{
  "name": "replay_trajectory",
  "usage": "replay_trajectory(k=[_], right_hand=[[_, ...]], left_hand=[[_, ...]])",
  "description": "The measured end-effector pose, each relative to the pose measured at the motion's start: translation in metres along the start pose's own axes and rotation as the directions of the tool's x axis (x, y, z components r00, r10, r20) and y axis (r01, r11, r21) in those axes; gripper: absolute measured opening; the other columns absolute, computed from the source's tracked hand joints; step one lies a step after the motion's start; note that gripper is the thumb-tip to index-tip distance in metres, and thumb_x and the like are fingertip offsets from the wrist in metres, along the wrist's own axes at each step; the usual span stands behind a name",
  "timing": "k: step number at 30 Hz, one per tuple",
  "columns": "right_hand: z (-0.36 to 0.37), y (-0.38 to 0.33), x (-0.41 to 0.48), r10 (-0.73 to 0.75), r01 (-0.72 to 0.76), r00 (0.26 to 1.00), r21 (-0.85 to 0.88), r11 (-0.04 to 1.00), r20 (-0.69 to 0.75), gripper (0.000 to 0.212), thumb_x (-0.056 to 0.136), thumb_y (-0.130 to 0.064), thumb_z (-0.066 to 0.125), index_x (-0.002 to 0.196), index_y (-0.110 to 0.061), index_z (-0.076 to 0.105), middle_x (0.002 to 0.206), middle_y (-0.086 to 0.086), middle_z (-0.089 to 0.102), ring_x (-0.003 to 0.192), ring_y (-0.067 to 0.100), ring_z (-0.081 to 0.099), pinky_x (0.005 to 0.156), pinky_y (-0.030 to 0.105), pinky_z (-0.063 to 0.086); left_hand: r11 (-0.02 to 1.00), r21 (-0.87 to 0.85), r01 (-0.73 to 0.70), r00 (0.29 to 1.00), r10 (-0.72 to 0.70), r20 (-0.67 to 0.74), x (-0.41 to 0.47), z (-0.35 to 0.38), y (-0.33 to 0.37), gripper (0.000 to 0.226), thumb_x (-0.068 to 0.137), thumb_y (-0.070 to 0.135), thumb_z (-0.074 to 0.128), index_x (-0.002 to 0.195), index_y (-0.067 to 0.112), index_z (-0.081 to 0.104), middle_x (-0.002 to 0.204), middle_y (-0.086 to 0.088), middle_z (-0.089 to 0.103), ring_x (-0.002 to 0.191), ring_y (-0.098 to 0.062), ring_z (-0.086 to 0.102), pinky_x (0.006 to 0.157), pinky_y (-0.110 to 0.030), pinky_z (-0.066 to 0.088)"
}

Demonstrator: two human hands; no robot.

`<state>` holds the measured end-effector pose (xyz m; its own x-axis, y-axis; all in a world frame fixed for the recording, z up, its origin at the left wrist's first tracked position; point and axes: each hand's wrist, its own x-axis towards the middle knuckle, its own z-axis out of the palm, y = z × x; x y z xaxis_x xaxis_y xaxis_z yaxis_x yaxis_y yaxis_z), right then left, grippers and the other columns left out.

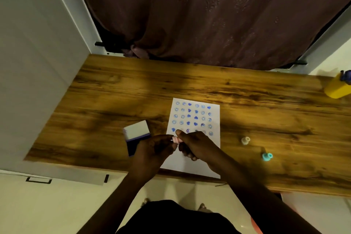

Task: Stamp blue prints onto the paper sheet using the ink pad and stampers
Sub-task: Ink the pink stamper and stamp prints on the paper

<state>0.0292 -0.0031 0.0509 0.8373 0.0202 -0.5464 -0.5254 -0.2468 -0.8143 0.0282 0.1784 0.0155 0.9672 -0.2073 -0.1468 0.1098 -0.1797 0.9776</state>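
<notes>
1. Wooden table top, brown with dark grain: carries every item listed below.
2. White paper sheet, rectangular: lies at the near edge of the table, about mid-length, its near edge at or slightly over the table's edge. Rows of blue smiley and heart prints fill its far half; the near half is bare.
3. Ink pad, a small box with white lid raised and dark blue base: sits on the table just left of the sheet, partly behind the left hand.
4. Small pink stamper: held between both hands above the sheet's left side, near the lowest row of prints.
5. Left hand: fingers curled, fingertips pinching one end of the pink stamper.
6. Right hand: fingers curled, thumb and forefinger on the stamper's other end; whether anything else is in the palm cannot be told.
7. Cream stamper and teal stamper: on the table right of the sheet, well apart from it.
8. Yellow container: at the far right corner of the table.
9. Risks, as judged: a thinly inked face would print faint; the unweighted sheet could shift and smear the print; fingers touching the inked face could smudge the bare paper; a forearm could nudge the open pad.
</notes>
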Motion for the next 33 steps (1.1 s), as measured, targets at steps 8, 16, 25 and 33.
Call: replay_trajectory(k=[8,16,25,33], right_hand=[[0.043,-0.023,0.024,-0.201,0.252,0.964,-0.349,0.903,0.175,0.039,0.098,-0.059,0.049,0.092,-0.027,0.072,0.076,-0.012,0.07,0.073,-0.001,0.065,0.07,0.02,0.046],[0.094,-0.042,0.048,-0.392,0.454,0.881,-0.708,0.541,0.265,0.024,0.099,-0.034,0.059,0.105,-0.012,0.066,0.102,0.009,0.072,0.092,0.021,0.069,0.074,0.031,0.058],[0.149,-0.033,0.065,-0.409,0.408,0.87,-0.867,0.287,0.274,0.024,0.09,-0.026,0.07,0.109,-0.011,0.068,0.109,0.011,0.073,0.097,0.027,0.07,0.073,0.025,0.046],[0.167,-0.019,0.065,-0.293,0.32,0.924,-0.914,0.25,0.244,0.031,0.09,-0.021,0.069,0.12,-0.012,0.063,0.121,0.012,0.069,0.113,0.031,0.066,0.103,0.036,0.052]], left_hand=[[0.998,-0.03,-0.055,0.996,0.053,-0.078,-0.015,-0.058,-0.008,0.02,0.091,0.015,0.078,0.109,0.023,0.081,0.101,0.007,0.084,0.095,-0.012,0.08,0.082,-0.022,0.062],[0.997,0.009,0.074,0.944,-0.067,-0.324,-0.034,-0.136,-0.035,0.008,0.091,0.03,0.078,0.098,0.029,0.081,0.09,0.007,0.084,0.08,-0.007,0.079,0.061,-0.018,0.057],[0.991,-0.038,0.13,0.903,-0.134,-0.408,-0.039,-0.177,-0.051,0.008,0.089,0.027,0.081,0.096,0.023,0.083,0.084,0.002,0.083,0.08,-0.015,0.079,0.068,-0.032,0.057],[0.989,-0.048,0.142,0.911,-0.149,-0.385,-0.034,-0.177,-0.059,0.011,0.089,0.028,0.081,0.098,0.021,0.082,0.086,0.0,0.083,0.08,-0.014,0.078,0.069,-0.025,0.058]])
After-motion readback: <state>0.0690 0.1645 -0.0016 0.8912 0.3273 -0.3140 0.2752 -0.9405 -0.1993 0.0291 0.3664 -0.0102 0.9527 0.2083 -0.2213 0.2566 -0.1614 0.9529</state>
